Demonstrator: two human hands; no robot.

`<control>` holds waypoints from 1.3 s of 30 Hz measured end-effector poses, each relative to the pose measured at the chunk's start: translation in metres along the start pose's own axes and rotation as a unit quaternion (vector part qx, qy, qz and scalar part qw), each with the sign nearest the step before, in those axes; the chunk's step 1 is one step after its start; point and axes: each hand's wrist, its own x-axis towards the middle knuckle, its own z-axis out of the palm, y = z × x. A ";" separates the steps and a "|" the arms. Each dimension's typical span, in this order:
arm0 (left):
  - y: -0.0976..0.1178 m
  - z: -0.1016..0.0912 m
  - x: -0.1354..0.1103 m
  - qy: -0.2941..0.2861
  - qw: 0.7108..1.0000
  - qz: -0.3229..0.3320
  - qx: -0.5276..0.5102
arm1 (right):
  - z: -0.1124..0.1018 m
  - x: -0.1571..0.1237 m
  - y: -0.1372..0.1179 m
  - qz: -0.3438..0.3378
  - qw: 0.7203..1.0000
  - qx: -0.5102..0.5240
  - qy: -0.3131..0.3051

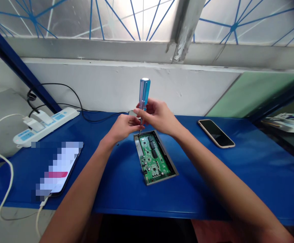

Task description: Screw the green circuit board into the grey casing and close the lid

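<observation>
Head view: left hand [123,129] and right hand [159,116] pinch an upright screwdriver [144,92], fingers closed on its shaft, tip at the corner of a circuit board [154,158] lying in a metal case [138,152] on a blue table [187,175]. A slipping tip could scratch the board, tilt being the likely cause. Farther off lie a phone [216,133], a second phone [58,168] and a power strip [46,125].

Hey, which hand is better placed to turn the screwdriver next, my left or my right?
Probably your right hand: its fingers are up at the base of the handle of the blue-handled screwdriver. Your left hand sits lower, with its fingertips by the shaft, just above the green circuit board, better suited to steadying.
</observation>
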 end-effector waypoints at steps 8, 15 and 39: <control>0.003 -0.006 0.000 -0.046 0.999 -0.009 0.020 | -0.014 0.004 0.017 0.024 0.990 0.065 -0.122; 0.002 -0.008 0.000 -0.084 0.996 0.008 0.028 | -0.006 0.003 0.020 0.008 0.990 0.099 -0.098; -0.004 0.006 0.001 0.037 0.999 0.039 0.003 | 0.011 0.002 0.026 -0.001 0.998 0.008 0.060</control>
